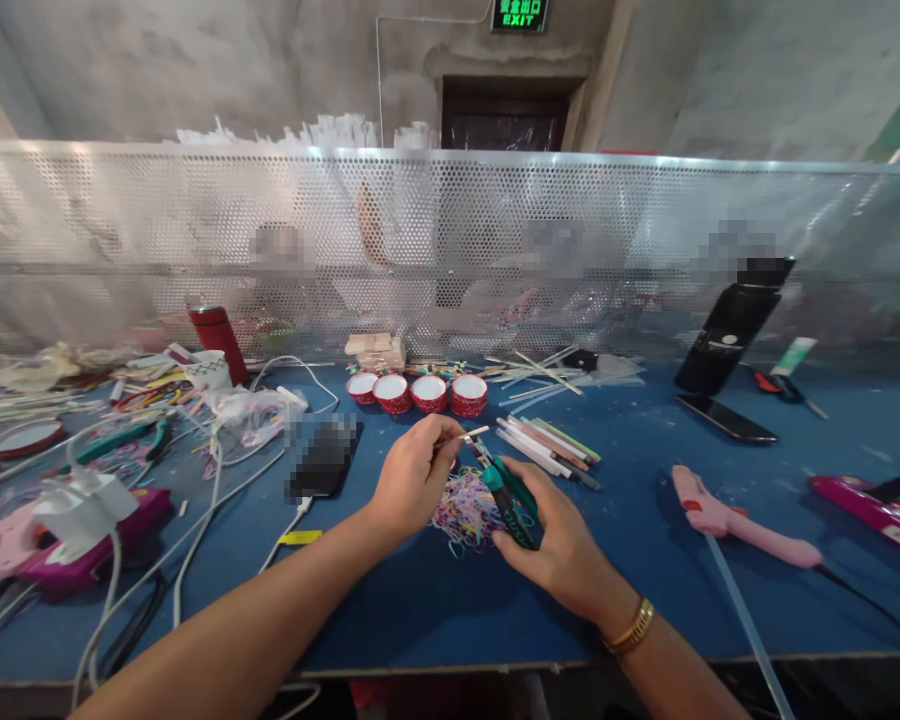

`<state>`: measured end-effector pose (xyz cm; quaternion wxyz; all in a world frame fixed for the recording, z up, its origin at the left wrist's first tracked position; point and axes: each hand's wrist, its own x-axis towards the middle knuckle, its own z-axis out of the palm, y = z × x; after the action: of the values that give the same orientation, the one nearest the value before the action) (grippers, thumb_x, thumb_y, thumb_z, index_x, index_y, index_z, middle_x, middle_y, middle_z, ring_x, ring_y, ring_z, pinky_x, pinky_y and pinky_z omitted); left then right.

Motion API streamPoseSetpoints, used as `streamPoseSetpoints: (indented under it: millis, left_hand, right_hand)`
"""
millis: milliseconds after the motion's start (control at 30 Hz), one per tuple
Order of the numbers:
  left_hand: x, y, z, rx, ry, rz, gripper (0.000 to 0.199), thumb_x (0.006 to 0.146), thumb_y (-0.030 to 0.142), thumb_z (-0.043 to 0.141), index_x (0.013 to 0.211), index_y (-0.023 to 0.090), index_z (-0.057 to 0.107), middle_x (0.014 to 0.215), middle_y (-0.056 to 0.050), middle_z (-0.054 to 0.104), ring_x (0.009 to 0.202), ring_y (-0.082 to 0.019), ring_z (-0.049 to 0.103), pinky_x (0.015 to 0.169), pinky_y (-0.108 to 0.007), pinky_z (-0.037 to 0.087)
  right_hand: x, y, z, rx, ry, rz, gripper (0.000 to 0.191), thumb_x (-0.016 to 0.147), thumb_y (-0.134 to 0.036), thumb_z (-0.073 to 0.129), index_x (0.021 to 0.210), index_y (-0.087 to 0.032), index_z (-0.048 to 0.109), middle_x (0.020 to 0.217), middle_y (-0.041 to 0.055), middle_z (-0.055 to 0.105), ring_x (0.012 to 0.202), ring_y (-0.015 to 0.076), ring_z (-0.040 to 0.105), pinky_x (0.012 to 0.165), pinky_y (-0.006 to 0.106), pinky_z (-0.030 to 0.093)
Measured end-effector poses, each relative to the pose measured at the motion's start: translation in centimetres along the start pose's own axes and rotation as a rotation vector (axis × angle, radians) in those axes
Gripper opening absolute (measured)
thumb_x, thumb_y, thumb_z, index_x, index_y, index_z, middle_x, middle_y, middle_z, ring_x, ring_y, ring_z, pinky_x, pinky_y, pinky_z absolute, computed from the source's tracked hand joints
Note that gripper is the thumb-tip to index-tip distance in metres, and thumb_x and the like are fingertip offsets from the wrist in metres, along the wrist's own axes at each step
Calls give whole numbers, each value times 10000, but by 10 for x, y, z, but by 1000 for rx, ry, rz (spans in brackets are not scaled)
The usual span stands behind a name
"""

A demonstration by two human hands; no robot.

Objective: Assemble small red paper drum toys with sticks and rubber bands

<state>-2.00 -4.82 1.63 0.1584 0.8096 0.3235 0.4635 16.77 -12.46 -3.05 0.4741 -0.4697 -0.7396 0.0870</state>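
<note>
My left hand [418, 468] pinches a thin pale stick [476, 433], whose free end sticks out to the right. Wrapped round the handles of green-and-black pliers [511, 500] is my right hand [566, 535]; the metal jaws meet the stick or lie right beside it, I cannot tell which. Under the hands lies a heap of colourful thin loops or strings [465, 515]. Behind them, several small red drums [430, 394] with white tops stand in a row. A bundle of coloured sticks [547, 445] rests to the right of the pliers.
A phone [324, 455] with a cable lies left of my hands. A pink glue gun [742, 520] and a dark phone [727, 418] are at right, near a black bottle [731, 335]. Power strips [97, 540], cables and a red bottle [220, 345] crowd the left. A perforated metal screen [450, 250] borders the back.
</note>
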Motion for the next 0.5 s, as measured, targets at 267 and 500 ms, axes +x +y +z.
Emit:
streamPoseSetpoints:
  millis: [267,500]
  left_hand:
    - [0,1,-1,3,-3,9,63,942,194,483,914,196,539,765,23,584,688,-103,527,658,-228,397]
    - [1,3,-2,22,-6,32,60,943,192,482,916,198,535,753,24,587,689,-107,524,658,-230,389]
  right_hand:
    - [-1,1,1,39,-9,15,633,775,-213,630,1371,-207,418,1336,114,535,1244,255,522,1071,426,431]
    - [-1,1,0,76,-24,33,633,782,-232,638,1377,-216,421,1341,114,536,1242,263,526,1070,435,432]
